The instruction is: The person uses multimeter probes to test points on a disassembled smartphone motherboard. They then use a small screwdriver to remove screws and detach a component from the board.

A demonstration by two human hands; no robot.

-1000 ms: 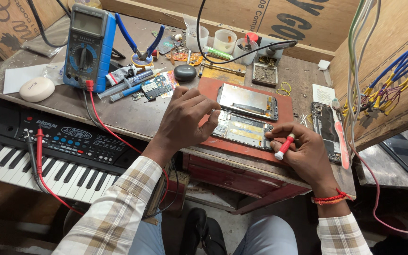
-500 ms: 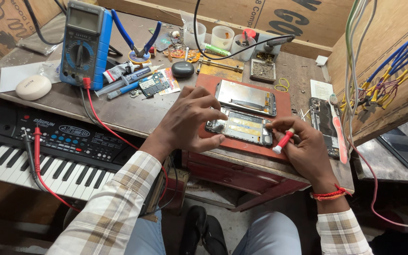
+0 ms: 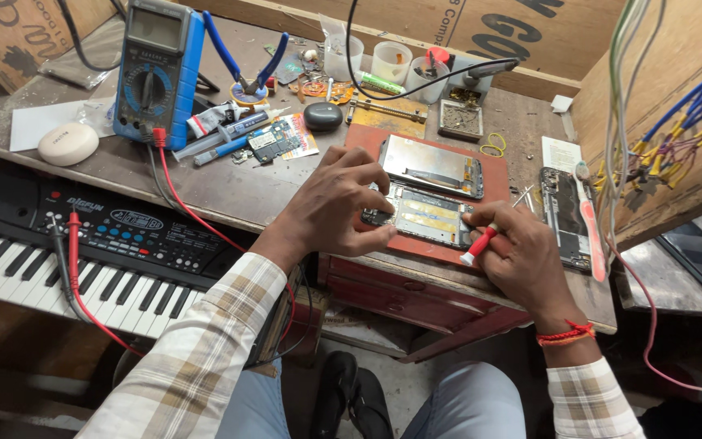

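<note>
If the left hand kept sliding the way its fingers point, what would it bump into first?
The left hand points right, across the opened phone it touches. Going on, it would probably meet the red-handled screwdriver and the right hand holding it first, though depth is hard to judge.

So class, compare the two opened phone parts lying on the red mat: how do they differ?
The near phone part is steadied by the left hand and has the right hand with its red-handled screwdriver at its edge; the far phone part lies untouched. The near one shows yellowish insides, the far one a plain grey face. Both are flat rectangles lying side by side on the red mat.
</note>
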